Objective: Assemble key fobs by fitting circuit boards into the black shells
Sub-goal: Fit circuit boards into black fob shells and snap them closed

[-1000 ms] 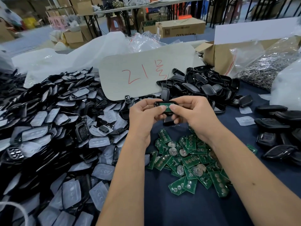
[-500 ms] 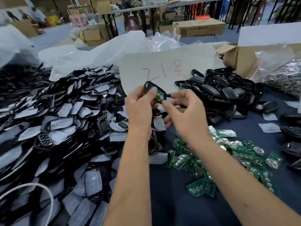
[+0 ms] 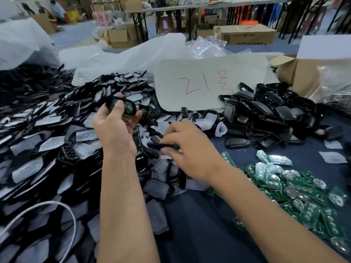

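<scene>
My left hand (image 3: 115,130) holds a black shell (image 3: 121,106) with a green circuit board seated in it, raised above the big pile of black shell halves with white film (image 3: 49,133) on the left. My right hand (image 3: 190,150) is lower and to the right, at the pile's edge, its fingers gripping another black shell piece (image 3: 163,146); motion blur hides the exact grip. Loose green circuit boards (image 3: 296,188) lie heaped on the blue cloth at the right. A second pile of empty black shells (image 3: 266,112) sits behind them.
A white card with red writing (image 3: 205,82) leans at the back middle. An open cardboard box with plastic bags (image 3: 313,76) stands at the back right. A white cable (image 3: 43,207) loops at the lower left. White film pieces (image 3: 332,157) lie on the blue cloth (image 3: 199,234).
My hands have parted. The left hand keeps the shell with the board and moved left. The right hand dropped down to the pile and took hold of another black piece.
</scene>
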The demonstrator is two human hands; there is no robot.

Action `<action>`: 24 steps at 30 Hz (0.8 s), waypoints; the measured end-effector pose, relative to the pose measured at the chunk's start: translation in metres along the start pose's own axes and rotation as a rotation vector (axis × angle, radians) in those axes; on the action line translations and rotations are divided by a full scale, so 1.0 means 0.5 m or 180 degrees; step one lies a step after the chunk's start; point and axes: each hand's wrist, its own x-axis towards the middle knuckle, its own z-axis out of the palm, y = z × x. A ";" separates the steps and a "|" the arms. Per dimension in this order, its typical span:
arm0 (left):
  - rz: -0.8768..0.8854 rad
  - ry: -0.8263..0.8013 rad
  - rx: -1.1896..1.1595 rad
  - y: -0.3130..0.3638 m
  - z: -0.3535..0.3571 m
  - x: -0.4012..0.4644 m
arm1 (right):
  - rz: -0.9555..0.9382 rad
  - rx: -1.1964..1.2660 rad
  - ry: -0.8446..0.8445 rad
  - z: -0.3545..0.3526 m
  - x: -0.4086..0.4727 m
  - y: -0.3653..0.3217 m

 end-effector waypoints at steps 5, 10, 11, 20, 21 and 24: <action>-0.0032 -0.0668 0.0499 -0.044 0.056 -0.030 | 0.0927 0.1193 0.0743 -0.087 -0.046 0.099; 0.0155 -0.1379 0.1461 -0.151 0.156 -0.126 | 0.1457 0.1769 0.1184 -0.150 -0.123 0.207; 0.0315 -0.1555 0.1676 -0.169 0.167 -0.144 | 0.1503 0.1792 0.1247 -0.159 -0.138 0.222; 0.0406 -0.2280 0.2801 -0.237 0.193 -0.203 | 0.1269 0.1248 0.0645 -0.190 -0.193 0.279; 0.0298 -0.2315 0.2727 -0.236 0.194 -0.205 | 0.1270 0.1244 0.0579 -0.192 -0.197 0.280; 0.0024 -0.2405 0.2443 -0.229 0.196 -0.209 | 0.1203 0.1292 0.0559 -0.197 -0.206 0.283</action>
